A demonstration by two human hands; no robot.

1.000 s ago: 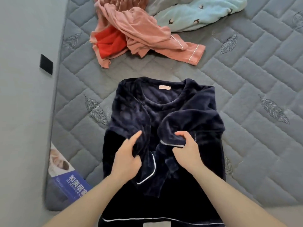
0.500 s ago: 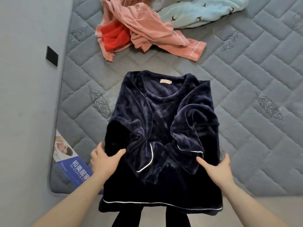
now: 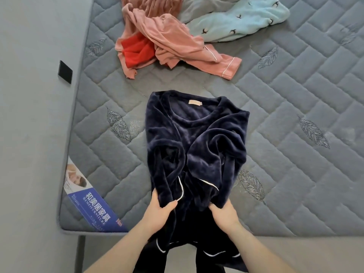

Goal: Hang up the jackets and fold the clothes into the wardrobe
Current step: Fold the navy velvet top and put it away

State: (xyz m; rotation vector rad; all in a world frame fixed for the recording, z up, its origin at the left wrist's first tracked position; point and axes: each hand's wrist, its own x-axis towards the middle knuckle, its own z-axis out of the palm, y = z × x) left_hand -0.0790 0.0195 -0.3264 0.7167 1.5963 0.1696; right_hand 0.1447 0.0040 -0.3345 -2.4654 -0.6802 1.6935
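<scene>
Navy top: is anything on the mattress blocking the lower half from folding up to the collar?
Nothing visible does. Both the left hand and right hand grip the navy top near its lower part; the pink garment lies beyond the collar, apart from it.

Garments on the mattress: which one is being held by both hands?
The navy top, gripped near its hem by the left hand and right hand. The pink, red and mint garments lie untouched.
</scene>
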